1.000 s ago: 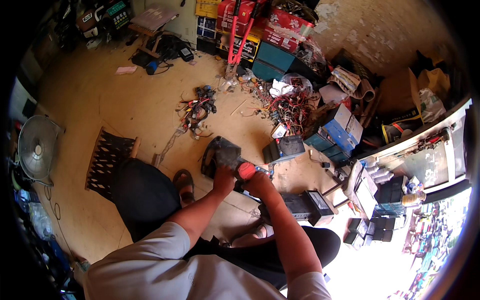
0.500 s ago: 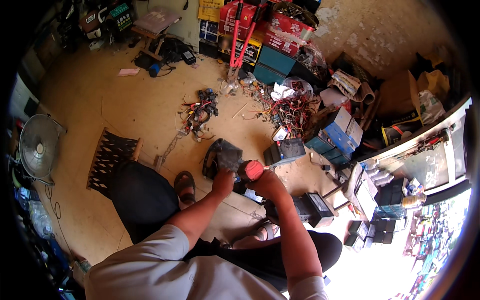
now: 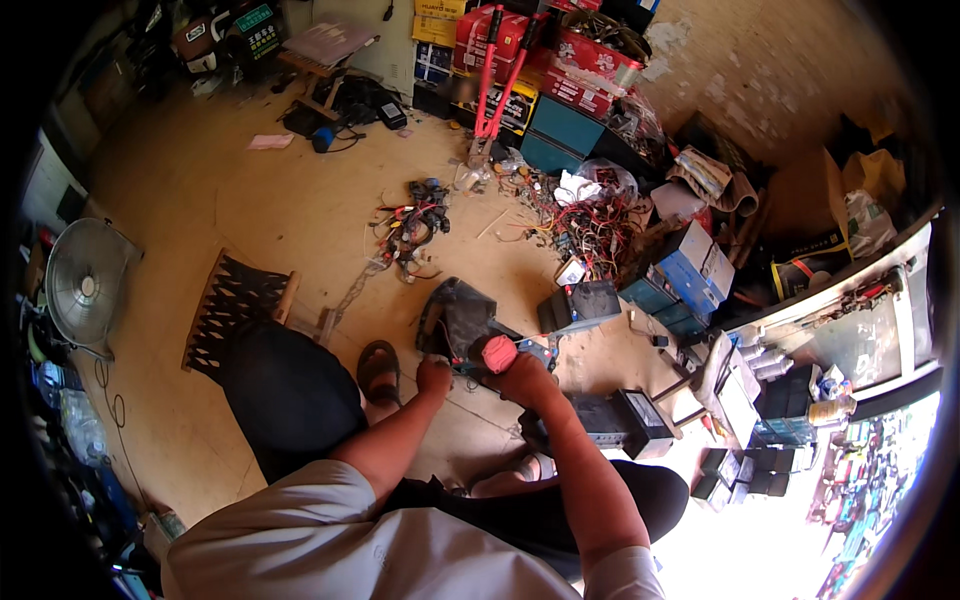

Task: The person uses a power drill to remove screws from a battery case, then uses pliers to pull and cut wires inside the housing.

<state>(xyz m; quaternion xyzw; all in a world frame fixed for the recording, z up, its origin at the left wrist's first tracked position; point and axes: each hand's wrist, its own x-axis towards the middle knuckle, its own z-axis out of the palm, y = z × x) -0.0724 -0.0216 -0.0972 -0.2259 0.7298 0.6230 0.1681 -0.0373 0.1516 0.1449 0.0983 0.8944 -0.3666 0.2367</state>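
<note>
A cordless power drill with a round red end facing up is in my right hand, whose fingers wrap round it. Its front end points down and is hidden from me. Under and beyond it a dark, dusty plastic case lies on the floor, with small coloured parts along its right side. At the near left edge of this case my left hand is closed, fingers curled against the rim. A dark box-shaped battery stands just right of the case.
Loose cable bundles and a tangled wire heap lie beyond the case. Red-handled bolt cutters stand upright against stacked boxes. A woven folding stool and a fan are at left. More dark batteries sit at right.
My left hand has moved from beside the drill down and left to the near edge of the case. The drill in my right hand has shifted slightly left and down. The view has turned a little.
</note>
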